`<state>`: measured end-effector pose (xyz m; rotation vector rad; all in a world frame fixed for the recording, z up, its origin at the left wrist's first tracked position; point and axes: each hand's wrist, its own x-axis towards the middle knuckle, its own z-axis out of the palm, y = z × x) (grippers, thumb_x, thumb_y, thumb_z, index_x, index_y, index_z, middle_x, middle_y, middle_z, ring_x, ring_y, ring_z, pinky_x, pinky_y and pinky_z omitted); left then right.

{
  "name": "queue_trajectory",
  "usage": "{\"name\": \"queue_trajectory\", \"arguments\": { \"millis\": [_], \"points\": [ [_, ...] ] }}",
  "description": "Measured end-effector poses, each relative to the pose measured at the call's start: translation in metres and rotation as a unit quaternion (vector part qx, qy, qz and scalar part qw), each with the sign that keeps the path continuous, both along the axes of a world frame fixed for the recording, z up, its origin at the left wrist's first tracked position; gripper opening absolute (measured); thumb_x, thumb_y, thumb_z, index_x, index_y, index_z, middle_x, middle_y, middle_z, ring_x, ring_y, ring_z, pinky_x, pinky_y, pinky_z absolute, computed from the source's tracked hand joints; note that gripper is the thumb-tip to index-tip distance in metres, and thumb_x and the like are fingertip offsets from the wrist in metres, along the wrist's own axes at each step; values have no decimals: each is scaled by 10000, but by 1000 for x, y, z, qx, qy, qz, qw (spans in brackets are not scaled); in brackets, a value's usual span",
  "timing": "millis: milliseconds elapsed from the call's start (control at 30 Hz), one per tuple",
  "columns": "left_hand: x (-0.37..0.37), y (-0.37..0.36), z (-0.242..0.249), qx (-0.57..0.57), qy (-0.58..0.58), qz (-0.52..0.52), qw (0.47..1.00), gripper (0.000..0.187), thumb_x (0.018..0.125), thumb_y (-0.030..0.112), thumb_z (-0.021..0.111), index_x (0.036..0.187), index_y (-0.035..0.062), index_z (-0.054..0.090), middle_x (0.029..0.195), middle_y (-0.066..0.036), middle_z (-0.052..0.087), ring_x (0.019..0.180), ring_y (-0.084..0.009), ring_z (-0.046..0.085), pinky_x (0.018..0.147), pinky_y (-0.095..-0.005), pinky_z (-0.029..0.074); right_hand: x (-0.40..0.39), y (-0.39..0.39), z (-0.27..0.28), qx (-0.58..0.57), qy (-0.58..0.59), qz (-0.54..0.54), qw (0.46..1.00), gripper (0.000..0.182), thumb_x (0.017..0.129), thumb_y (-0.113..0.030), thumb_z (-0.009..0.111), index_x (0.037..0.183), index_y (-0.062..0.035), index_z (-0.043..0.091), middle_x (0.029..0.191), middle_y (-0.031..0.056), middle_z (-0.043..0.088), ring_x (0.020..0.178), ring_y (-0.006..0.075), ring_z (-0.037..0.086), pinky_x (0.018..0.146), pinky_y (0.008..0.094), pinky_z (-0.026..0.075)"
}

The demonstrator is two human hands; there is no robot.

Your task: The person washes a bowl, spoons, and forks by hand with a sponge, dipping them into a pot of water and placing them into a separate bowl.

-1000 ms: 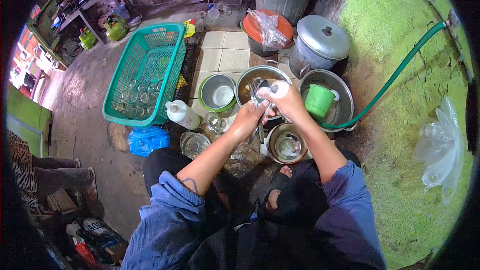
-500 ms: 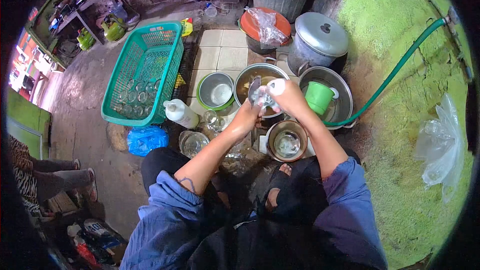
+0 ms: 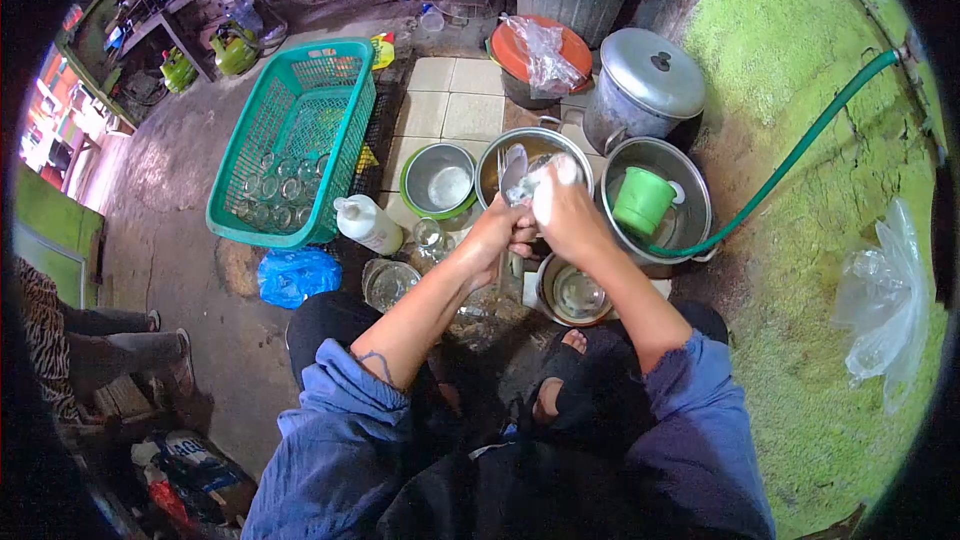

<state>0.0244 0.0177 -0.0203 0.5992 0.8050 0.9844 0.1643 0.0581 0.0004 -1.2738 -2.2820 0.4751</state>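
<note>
My left hand (image 3: 492, 238) is closed around a few pieces of cutlery. A spoon (image 3: 514, 165) shows its bowl above the fingers, with what looks like a fork beside it, and handles stick out below. Pressed against the cutlery, my right hand (image 3: 572, 218) is closed on a whitish sudsy wad (image 3: 522, 190), mostly hidden by the fingers. White foam covers part of that hand. Both hands are over the near rim of a metal pot (image 3: 487, 162) of cloudy water. Below them is a brown-rimmed bowl (image 3: 545, 292) holding water.
Left are a green basket (image 3: 222, 202) of glasses, a white bottle (image 3: 368, 225), a metal bowl (image 3: 440, 183) and a glass jar (image 3: 390, 285). Right, a green mug (image 3: 640, 202) sits in a pot with a hose (image 3: 800, 150). A lidded pot (image 3: 650, 80) stands behind. Another person's legs (image 3: 130, 355) show left.
The spoon has turned more upright, and handles now show below my left hand. My right hand has shifted slightly down over the cutlery. The whole view has shifted slightly.
</note>
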Motion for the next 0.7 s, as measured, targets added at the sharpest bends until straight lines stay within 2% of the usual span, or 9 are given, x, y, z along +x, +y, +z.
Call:
{"name": "queue_trajectory", "arguments": {
  "millis": [133,233,267,400,433,533,600,633,700],
  "points": [
    [-2,-1,1,4,-26,-11,1000,49,962,137,395,963,149,348,717,53,369,530,-30,306,454,-185,264,14,24,-2,167,7,-14,986,307,876,-118,426,1116,59,501,1042,273,529,898,447,526,795,507,419],
    [-3,1,4,-5,-23,-8,1000,40,963,140,396,971,151,357,716,51,370,528,-30,308,450,-185,261,-3,-2,-5,107,8,-7,994,315,864,-111,434,1127,49,501,1049,272,526,888,440,529,771,501,427],
    [-1,-2,5,-21,-28,13,999,117,967,186,436,896,114,379,689,51,346,528,-35,293,462,-198,245,-7,-8,1,72,7,-5,997,360,839,-83,458,1174,43,491,1052,265,530,921,430,529,789,491,426],
    [3,-7,-1,-11,10,-24,1000,146,970,234,447,876,126,420,694,48,365,533,-41,306,463,-196,253,13,21,5,123,-54,-50,990,290,801,-30,484,1079,47,514,1054,250,537,945,435,529,814,480,427],
    [3,-6,-1,-9,10,-25,1000,146,970,234,447,876,126,420,694,48,365,533,-41,306,463,-196,253,20,35,-1,159,-27,-71,984,280,795,-12,479,1071,7,529,1051,240,537,936,422,531,806,471,429],
    [3,-3,-4,30,110,-79,990,182,979,305,427,902,141,417,703,62,380,552,-45,325,477,-201,265,34,48,11,64,91,-72,991,323,802,-50,538,1123,-73,562,1017,210,557,933,401,537,815,451,431],
    [-1,-3,-4,70,153,-105,980,206,979,326,421,896,138,410,702,62,380,557,-45,328,477,-202,267,38,38,38,-60,164,42,984,212,820,-138,598,1016,-59,613,909,153,602,908,302,541,828,400,429],
    [-2,-3,-4,112,196,-129,966,230,980,346,415,889,135,402,701,62,380,563,-45,332,477,-203,270,42,40,38,-61,162,40,984,212,820,-138,598,1016,-59,613,909,153,602,908,302,541,828,400,429],
    [0,-5,-2,93,192,-141,967,329,980,416,377,826,126,401,686,59,373,556,-55,320,477,-212,273,50,46,35,42,44,156,986,172,833,-158,609,981,-89,659,946,133,612,857,294,556,812,366,445]
  ]
}}
